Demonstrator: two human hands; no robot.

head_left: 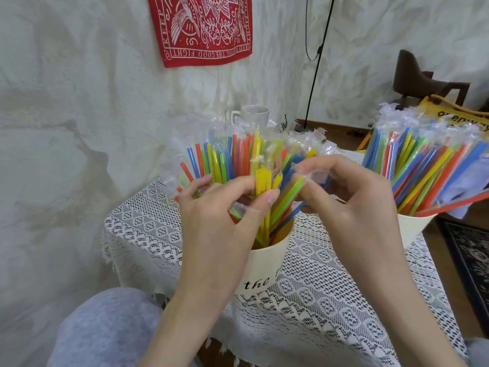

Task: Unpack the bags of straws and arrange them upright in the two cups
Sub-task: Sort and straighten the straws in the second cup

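A cream cup (264,263) lettered "the" stands on the lace-covered table, packed with several coloured straws (225,160) in clear wrappers, fanned upward. My left hand (219,223) pinches a few yellow straws (264,181) above the cup between thumb and fingers. My right hand (352,202) pinches the clear wrapper end of a green straw (291,193) beside them. A second cream cup (412,229) at the right edge holds another dense bunch of wrapped straws (423,160), leaning right.
The small table (330,300) wears a white lace cloth and stands against a white draped wall. A white mug (255,115) sits behind the straws. A dark chair (412,78), a yellow bag (463,112) and a dark rug (473,260) lie to the right. My grey-clad knee (105,329) is at lower left.
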